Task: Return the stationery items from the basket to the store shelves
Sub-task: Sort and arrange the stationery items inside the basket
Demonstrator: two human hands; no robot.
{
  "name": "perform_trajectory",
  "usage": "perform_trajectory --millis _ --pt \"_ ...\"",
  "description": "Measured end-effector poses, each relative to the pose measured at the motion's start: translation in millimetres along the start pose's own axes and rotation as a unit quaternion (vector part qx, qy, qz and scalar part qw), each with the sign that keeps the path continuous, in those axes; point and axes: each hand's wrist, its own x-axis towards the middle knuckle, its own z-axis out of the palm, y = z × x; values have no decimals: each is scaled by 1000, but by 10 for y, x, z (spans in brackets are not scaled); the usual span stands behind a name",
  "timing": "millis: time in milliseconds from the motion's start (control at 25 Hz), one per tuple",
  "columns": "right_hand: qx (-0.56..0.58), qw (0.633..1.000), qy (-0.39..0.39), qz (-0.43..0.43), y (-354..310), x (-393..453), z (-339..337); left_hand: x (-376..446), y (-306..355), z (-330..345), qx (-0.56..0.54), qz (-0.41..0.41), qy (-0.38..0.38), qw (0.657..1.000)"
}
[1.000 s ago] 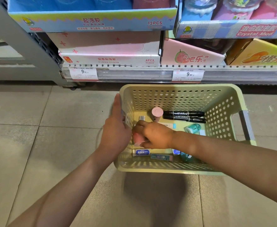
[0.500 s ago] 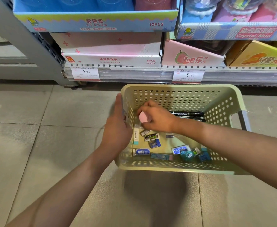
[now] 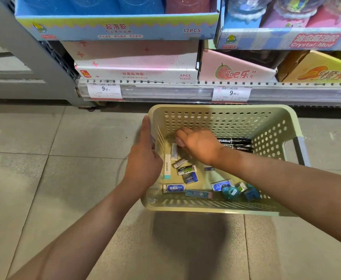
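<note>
The basket (image 3: 222, 207), pale green perforated plastic, sits on the tiled floor (image 3: 44, 178) just in front of the bottom shelf (image 3: 165, 93), and the left hand (image 3: 145, 158) grips its left wall: thumb over the rim on the inside, it seems, fingers flat down the outside. It looks light and a bit flexible, so that steadying grip makes sense.

Moving right, just inside that wall lies the loose stationery: a long white eraser with a barcode (image 3: 167, 166), a small wrapped eraser (image 3: 186, 170), a blue-labelled eraser (image 3: 173, 188) near the front wall. All are small, light and stiff (though paper sleeves can slip off), best pinched across their short sides.

Further right, the right hand (image 3: 200, 144) reaches into the far left part of the basket, fingers curled around a pink rounded item (image 3: 179, 141) that shows only at the thumb side; it appears held, though what it is can't be made out. Behind the wrist lie two black markers (image 3: 236, 144), smooth and liable to roll, so a grip mid-barrel would suit.

At the near right sit a teal correction tape (image 3: 229, 192) and a small blue piece (image 3: 251, 194), close together. The basket walls are tall, so anything must lift straight up to clear the rim. Overhead, the shelf's price rail juts out over the far rim, while the floor to the left is open.
</note>
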Motion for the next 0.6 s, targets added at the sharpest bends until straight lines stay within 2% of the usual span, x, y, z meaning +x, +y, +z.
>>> perform_trajectory --millis 160,400,600 --pt "48 998 -15 30 11 -60 77 16 -13 21 5 2 -1 1000" --pt "32 999 10 12 21 -121 186 10 6 11 18 1 0 1000" --pt "37 999 -12 23 49 -147 287 3 15 2 16 4 -2 1000"
